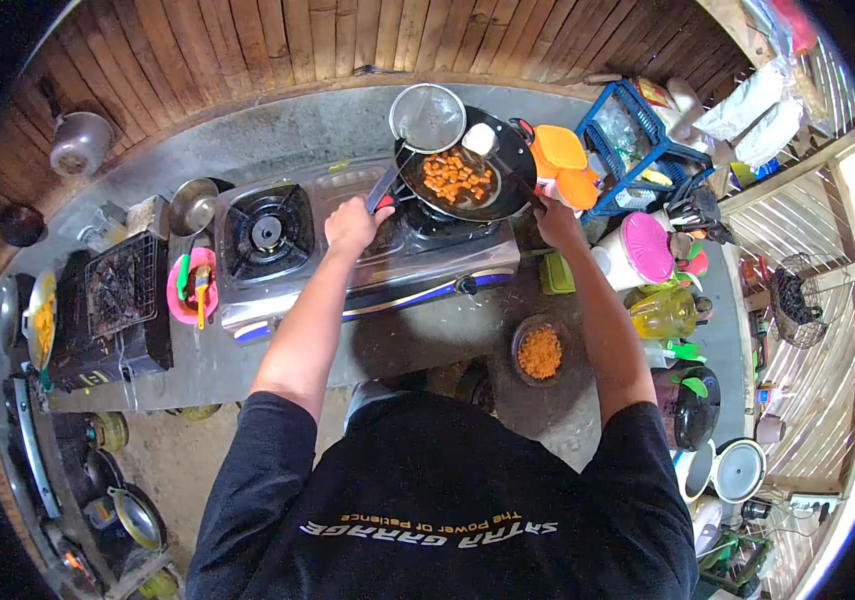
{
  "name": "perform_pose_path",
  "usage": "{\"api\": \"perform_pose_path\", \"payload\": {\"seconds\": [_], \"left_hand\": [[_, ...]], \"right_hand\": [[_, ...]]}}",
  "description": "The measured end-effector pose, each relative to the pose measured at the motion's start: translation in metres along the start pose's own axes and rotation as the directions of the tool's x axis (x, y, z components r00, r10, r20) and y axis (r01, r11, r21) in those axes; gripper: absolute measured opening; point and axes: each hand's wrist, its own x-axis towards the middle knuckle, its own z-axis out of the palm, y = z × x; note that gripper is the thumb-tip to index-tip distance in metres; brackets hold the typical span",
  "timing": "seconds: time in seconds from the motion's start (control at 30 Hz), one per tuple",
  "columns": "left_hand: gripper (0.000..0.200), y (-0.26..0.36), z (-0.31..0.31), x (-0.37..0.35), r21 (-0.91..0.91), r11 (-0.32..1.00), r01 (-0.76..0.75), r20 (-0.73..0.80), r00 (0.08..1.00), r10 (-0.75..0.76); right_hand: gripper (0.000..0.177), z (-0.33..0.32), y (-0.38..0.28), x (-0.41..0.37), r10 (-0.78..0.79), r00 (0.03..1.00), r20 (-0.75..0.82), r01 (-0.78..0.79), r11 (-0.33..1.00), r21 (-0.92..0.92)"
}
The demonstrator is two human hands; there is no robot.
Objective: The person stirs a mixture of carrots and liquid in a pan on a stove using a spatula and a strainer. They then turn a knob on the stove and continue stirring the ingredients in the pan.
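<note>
My left hand (351, 226) is closed round the handle of a round mesh strainer (428, 118), right by a red-and-black handle of the wok. The strainer is held over the left rim of a black wok (508, 165), which sits on the right burner of the gas stove (368, 268). Small orange-brown pieces of food (458, 178) lie in shiny liquid in the wok. My right hand (558, 222) grips the dark handle of a spatula (480, 139), its bright rounded head at the wok's far side.
Right of the wok are orange containers (560, 150), a blue rack (638, 135) and a pink-lidded tub (648, 248). A bowl of orange shreds (540, 352) stands near my right forearm. Left of the bare burner (267, 232) lies a pink dish (188, 290) with utensils.
</note>
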Motion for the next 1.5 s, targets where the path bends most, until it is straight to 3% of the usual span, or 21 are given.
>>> {"api": "perform_pose_path", "payload": {"seconds": [0.13, 0.53, 0.63, 0.73, 0.87, 0.93, 1.13, 1.23, 1.33, 1.43, 1.5], "left_hand": [[0.062, 0.003, 0.002, 0.002, 0.002, 1.0, -0.018, -0.028, 0.999, 0.018], [0.058, -0.006, 0.005, -0.006, -0.063, 0.996, -0.056, -0.046, 0.998, 0.053], [0.053, -0.01, 0.001, -0.012, -0.043, 0.998, -0.037, -0.016, 0.999, 0.036], [0.053, -0.016, -0.003, -0.017, -0.062, 0.997, -0.047, -0.02, 0.999, 0.046], [0.055, -0.025, -0.009, -0.022, -0.014, 0.998, -0.066, -0.032, 0.997, 0.065], [0.057, -0.034, -0.004, -0.022, -0.027, 0.996, -0.087, -0.065, 0.994, 0.085], [0.057, -0.041, -0.013, -0.033, -0.03, 0.995, -0.093, -0.052, 0.994, 0.091], [0.06, -0.042, -0.02, -0.037, -0.025, 0.995, -0.1, -0.043, 0.994, 0.099], [0.064, -0.046, -0.022, -0.035, -0.011, 0.998, -0.066, -0.024, 0.998, 0.065], [0.066, -0.05, -0.023, -0.033, -0.036, 0.999, -0.041, -0.029, 0.999, 0.04], [0.066, -0.052, -0.023, -0.032, -0.032, 0.999, -0.041, -0.032, 0.999, 0.04]], "right_hand": [[0.041, -0.001, -0.005, 0.005, -0.006, 0.998, 0.069, 0.013, 0.996, -0.094], [0.04, -0.029, -0.019, -0.017, -0.017, 0.998, 0.063, 0.014, 0.998, 0.053], [0.042, -0.056, -0.041, -0.033, 0.068, 0.986, 0.152, -0.086, 0.989, 0.117], [0.043, -0.064, -0.037, -0.048, -0.048, 0.99, 0.133, 0.016, 0.973, 0.23], [0.044, -0.076, -0.023, -0.068, -0.045, 0.981, 0.186, -0.003, 0.968, 0.25], [0.044, -0.131, -0.053, -0.087, -0.107, 0.961, 0.255, 0.038, 0.965, 0.26], [0.042, -0.129, -0.045, -0.094, 0.101, 0.992, 0.077, -0.107, 0.99, 0.089], [0.04, -0.113, -0.043, -0.083, 0.157, 0.98, 0.119, -0.16, 0.987, 0.017], [0.035, -0.099, -0.049, -0.088, 0.165, 0.98, 0.106, -0.174, 0.982, 0.073], [0.031, -0.097, -0.051, -0.102, -0.009, 0.99, 0.138, -0.02, 0.978, 0.206], [0.028, -0.097, -0.051, -0.108, -0.009, 0.989, 0.15, -0.028, 0.969, 0.246]]}}
